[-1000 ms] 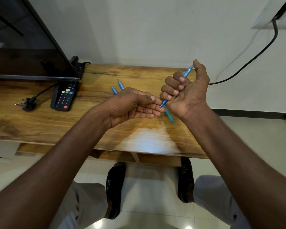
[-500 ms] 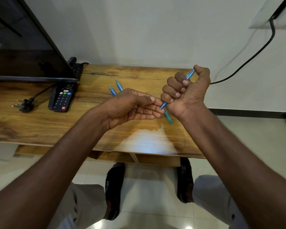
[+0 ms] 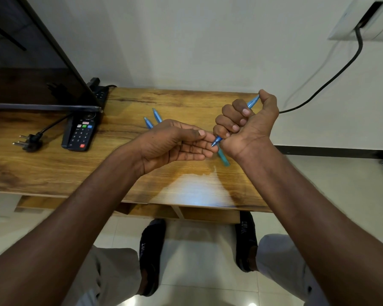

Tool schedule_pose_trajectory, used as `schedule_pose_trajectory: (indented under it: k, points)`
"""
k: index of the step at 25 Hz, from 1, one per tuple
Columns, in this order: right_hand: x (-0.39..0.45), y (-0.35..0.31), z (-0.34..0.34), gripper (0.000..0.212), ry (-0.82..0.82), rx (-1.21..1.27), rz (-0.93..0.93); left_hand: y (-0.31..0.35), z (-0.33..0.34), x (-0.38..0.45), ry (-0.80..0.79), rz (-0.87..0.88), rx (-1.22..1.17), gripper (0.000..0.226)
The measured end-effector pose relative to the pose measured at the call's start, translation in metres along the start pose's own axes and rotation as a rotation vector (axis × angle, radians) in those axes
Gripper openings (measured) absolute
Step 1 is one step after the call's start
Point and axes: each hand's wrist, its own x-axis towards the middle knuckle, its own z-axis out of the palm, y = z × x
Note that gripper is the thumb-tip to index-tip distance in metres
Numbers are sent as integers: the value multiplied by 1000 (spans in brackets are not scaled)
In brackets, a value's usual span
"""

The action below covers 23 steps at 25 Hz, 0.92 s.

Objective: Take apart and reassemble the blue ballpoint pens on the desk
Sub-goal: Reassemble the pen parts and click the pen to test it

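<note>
My right hand (image 3: 248,124) grips a blue pen (image 3: 252,102) in a fist above the wooden desk (image 3: 53,168). The thumb presses on the pen's top end, and its writing tip pokes out below the little finger. My left hand (image 3: 175,142) is palm up with loosely curled fingers, its fingertips touching that tip. A blue pen part (image 3: 223,157) lies on the desk under my right wrist. Behind my left hand, the ends of two more blue pens (image 3: 152,120) show on the desk, the rest of them hidden by the hand.
A black remote control (image 3: 81,133) and a loose plug (image 3: 27,142) lie at the desk's left. A TV screen (image 3: 31,62) stands above them with a power strip (image 3: 100,89) behind it. A black cable (image 3: 332,78) runs down the right wall. My shoes rest on the tiled floor.
My right thumb has come down onto the pen's top end, and the hand has dropped slightly. The left hand stays at the tip.
</note>
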Motion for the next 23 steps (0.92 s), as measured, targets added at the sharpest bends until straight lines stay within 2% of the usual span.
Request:
schedule_pose_trajectory:
  k: [23]
  points:
    - [0, 0, 0, 53, -33, -74, 26, 0, 0, -1, 5, -3, 14, 27]
